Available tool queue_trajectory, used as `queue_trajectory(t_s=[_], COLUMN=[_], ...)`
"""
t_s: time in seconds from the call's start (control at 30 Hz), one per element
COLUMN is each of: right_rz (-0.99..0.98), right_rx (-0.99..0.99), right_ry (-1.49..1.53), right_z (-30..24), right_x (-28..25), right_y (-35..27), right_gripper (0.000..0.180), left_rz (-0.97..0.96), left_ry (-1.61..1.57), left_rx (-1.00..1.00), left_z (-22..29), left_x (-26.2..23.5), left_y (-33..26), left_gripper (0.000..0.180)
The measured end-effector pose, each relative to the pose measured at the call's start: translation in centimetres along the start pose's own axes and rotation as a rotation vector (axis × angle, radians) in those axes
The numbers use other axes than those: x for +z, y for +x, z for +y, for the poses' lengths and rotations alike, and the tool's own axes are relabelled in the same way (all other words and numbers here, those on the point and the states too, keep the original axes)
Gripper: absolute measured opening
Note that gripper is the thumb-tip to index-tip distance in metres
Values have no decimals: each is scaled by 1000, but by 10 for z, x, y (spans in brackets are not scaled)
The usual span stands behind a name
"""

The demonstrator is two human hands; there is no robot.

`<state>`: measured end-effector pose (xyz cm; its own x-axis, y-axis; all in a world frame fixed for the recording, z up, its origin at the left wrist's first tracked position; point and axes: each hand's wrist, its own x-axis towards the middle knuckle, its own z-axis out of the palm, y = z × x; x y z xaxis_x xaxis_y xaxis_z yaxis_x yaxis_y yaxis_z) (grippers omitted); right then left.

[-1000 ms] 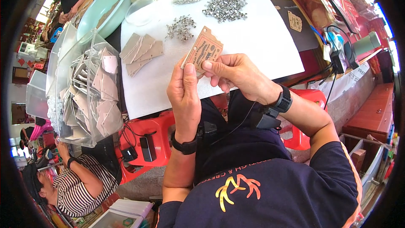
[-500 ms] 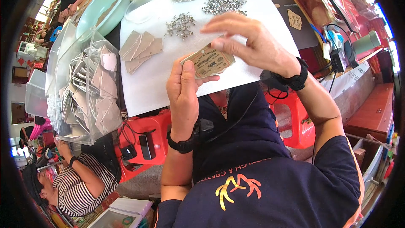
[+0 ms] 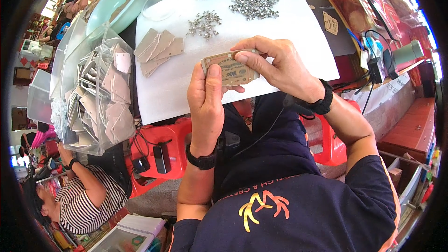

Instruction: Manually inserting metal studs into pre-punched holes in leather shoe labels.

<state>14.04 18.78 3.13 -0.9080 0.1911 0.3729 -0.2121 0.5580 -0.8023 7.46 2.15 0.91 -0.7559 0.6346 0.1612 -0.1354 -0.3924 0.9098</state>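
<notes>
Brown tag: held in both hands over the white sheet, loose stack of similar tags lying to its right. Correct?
Not quite. The head view shows the brown tag held by the left hand and right hand over the white sheet, but the loose stack of tags lies to its left, not its right.

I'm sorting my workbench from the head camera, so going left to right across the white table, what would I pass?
Clear plastic bin of tags → loose brown tags → small pile of metal rivets → printed tag held in both hands → lone brown tag.
</notes>
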Motion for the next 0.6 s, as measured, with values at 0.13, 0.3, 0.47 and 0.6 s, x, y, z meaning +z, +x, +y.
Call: queue_trajectory(t_s=[0.13,0.3,0.47,0.6], right_rz=[-158,-340,-220,-121], right_rx=[111,227,214,317], right_ry=[90,196,387,419], right_z=[-6,-1,3,-11], right_x=[-10,-18,-9,-5], right_y=[3,12,8,6], right_gripper=[23,26,24,24], left_rz=[-109,-207,-74,9], left_ry=[165,255,188,22], left_rx=[-53,-98,-44,-1], left_z=[7,13,4,-12], left_x=[-9,-14,-5,4], left_y=[3,8,6,-2], left_gripper=[27,26,20,24])
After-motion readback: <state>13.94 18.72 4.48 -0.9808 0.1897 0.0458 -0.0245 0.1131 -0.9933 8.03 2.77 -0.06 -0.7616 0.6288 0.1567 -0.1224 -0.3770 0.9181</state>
